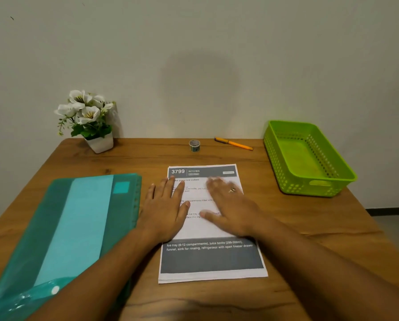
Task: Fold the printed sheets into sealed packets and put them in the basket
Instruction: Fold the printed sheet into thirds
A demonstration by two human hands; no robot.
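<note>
Wooden tabletop (pixel 309 228) against a pale wall, printed sheets (pixel 211 258) stacked at its middle.
Left hand (pixel 165 209) and right hand (pixel 230 209) lie flat on the sheets, each grip fully open with fingers straight, holding nothing; the green basket (pixel 274 156) sits at the far right corner, a teal folder (pixel 78 223) along the left edge.

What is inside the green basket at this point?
Nothing shows inside the basket: the part of its floor in view is bare. Its near walls cover the floor's edges on those sides.
</note>
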